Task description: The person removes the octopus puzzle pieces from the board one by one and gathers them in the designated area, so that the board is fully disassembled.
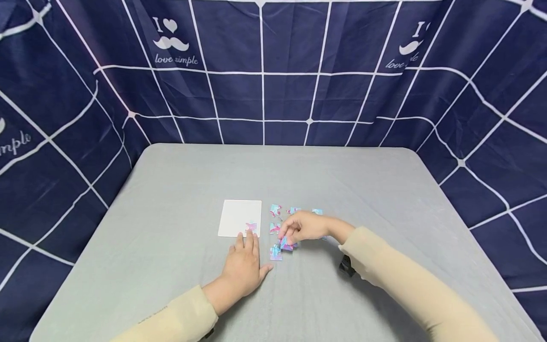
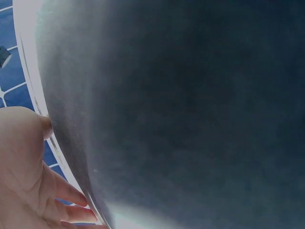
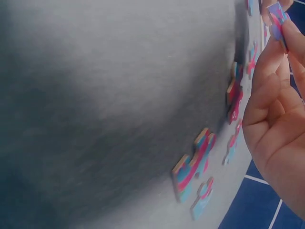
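Note:
Between thumb and fingers my right hand (image 1: 304, 226) pinches a blue and purple jigsaw piece (image 1: 286, 244), tilted just above the table. The right wrist view shows the same jigsaw piece (image 3: 276, 20) at the fingertips. My left hand (image 1: 243, 268) lies palm down with its fingers straight, fingertips at the near edge of a white square board (image 1: 234, 216). A pink jigsaw piece (image 1: 251, 227) lies in the board's near right corner, beside those fingertips. In the left wrist view the left hand (image 2: 24, 171) shows only in part.
Loose jigsaw pieces lie right of the board: one (image 1: 275, 210) at the back, another (image 1: 275, 228) in the middle, a blue one (image 1: 276, 252) nearest me. More lie near the right hand, partly hidden. A grey cloth covers the table (image 1: 179, 190); dark blue curtains (image 1: 286, 95) surround it.

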The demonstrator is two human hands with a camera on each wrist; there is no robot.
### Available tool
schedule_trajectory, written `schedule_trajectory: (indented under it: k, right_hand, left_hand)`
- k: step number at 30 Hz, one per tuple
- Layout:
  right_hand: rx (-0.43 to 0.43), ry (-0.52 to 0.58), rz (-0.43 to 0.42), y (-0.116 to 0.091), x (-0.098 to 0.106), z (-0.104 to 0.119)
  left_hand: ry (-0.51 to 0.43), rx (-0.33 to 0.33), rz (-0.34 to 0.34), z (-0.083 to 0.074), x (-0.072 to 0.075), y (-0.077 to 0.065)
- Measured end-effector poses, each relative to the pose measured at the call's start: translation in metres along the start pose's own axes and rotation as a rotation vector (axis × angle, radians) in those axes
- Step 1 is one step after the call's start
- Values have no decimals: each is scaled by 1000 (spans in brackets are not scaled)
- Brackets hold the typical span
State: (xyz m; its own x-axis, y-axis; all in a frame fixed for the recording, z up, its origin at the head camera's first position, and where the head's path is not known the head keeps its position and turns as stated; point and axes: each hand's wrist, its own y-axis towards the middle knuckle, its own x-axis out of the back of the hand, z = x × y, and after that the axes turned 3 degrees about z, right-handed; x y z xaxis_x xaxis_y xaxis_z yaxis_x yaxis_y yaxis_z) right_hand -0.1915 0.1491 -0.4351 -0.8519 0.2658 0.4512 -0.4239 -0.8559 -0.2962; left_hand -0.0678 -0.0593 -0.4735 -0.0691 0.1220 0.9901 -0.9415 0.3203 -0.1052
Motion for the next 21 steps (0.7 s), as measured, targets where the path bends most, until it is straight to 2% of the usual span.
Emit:
schedule_trajectory:
  k: [13, 21]
  right_hand:
    - [-39, -69, 19, -16, -9, -4]
    - [-84, -55, 3, -22, -14, -6]
  left_hand:
    - [-9, -4, -17, 0, 2, -1]
    - [-5, -12, -26, 1, 1, -2]
